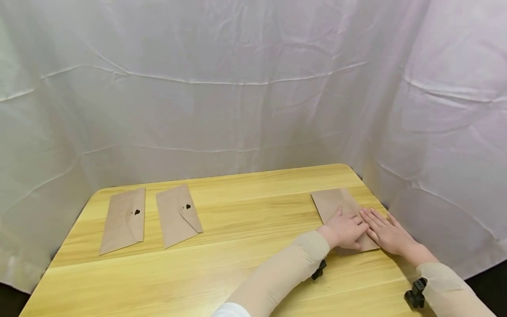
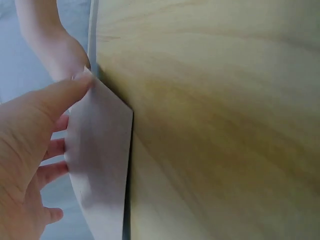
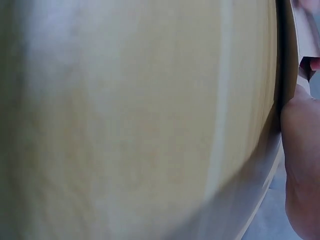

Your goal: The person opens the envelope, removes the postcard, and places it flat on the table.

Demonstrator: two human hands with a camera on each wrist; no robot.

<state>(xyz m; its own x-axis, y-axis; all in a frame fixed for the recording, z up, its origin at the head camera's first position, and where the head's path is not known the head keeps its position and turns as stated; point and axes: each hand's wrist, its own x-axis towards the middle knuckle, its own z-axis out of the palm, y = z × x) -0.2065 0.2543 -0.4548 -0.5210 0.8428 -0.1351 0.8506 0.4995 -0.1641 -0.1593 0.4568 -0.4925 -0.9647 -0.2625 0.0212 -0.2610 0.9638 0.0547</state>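
A brown paper envelope (image 1: pixel 330 203) lies near the right edge of the table, partly hidden under both hands. My left hand (image 1: pixel 346 229) rests on it with fingers spread. In the left wrist view the thumb of the left hand (image 2: pixel 30 135) touches the paper (image 2: pixel 102 150) near a pointed corner. Beside it, my right hand (image 1: pixel 388 231) lies flat over the envelope's right side with straight fingers, its fingertips right at those of the left. Only the heel of the right hand (image 3: pixel 302 150) and a strip of the paper (image 3: pixel 305 32) show in the right wrist view.
Two more brown envelopes, one at the far left (image 1: pixel 119 220) and one beside it (image 1: pixel 172 215), lie on the wooden table (image 1: pixel 245 207). Each has a pointed flap and a small black mark. A pale curtain (image 1: pixel 222 114) hangs around the table's back and sides.
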